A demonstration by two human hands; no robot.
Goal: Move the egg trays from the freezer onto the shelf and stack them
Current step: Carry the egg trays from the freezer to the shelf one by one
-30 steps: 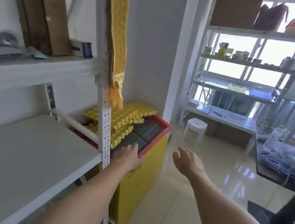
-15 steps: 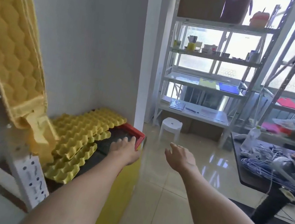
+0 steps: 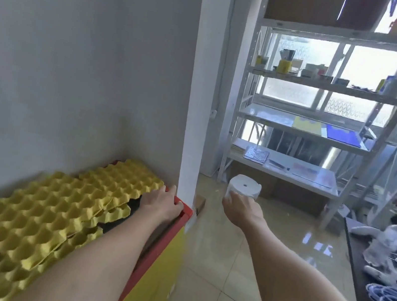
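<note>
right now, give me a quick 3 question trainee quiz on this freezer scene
1. True or false: the left hand rests at the edge of the yellow moulded egg trays.
2. What does the right hand hold?
3. The round white plastic stool stands: A on the freezer, B on the tiled floor, C on a shelf.

Key: 1 true; 2 nothing; 3 B.

Three yellow egg trays (image 3: 50,215) show on one freezer (image 3: 170,250), by the left of two hands (image 3: 161,203). Beyond the right hand (image 3: 243,207) stand one stool (image 3: 244,185), one bottle (image 3: 387,242) and one shelf rack (image 3: 301,125).
</note>
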